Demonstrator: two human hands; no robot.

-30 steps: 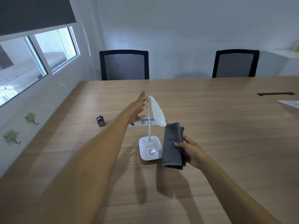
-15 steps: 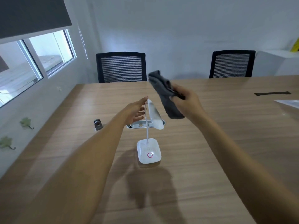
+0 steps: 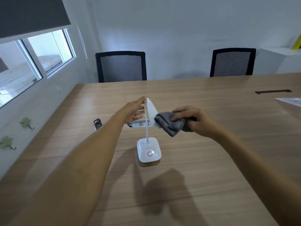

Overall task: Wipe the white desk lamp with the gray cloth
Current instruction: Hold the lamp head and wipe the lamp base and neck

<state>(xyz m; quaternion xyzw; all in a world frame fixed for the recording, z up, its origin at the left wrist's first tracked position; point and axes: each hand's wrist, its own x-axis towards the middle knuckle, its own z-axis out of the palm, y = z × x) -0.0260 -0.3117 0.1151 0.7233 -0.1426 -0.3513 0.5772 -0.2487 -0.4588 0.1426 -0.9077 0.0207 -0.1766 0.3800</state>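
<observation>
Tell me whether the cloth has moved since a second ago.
Yes. The cloth has left the table beside the lamp base and now sits raised against the lamp head.

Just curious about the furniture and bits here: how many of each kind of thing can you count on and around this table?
Chairs: 2
Desk lamp: 1
Gray cloth: 1
Table: 1
Leaf-shaped wall hooks: 2
Total: 7

White lamp [image 3: 149, 148] with pink ring [image 3: 149, 153], gray cloth [image 3: 170, 123], wood-grain tan surface [image 3: 211, 160], black striped-mesh chairs [image 3: 121, 66] at 12 o'clock
</observation>
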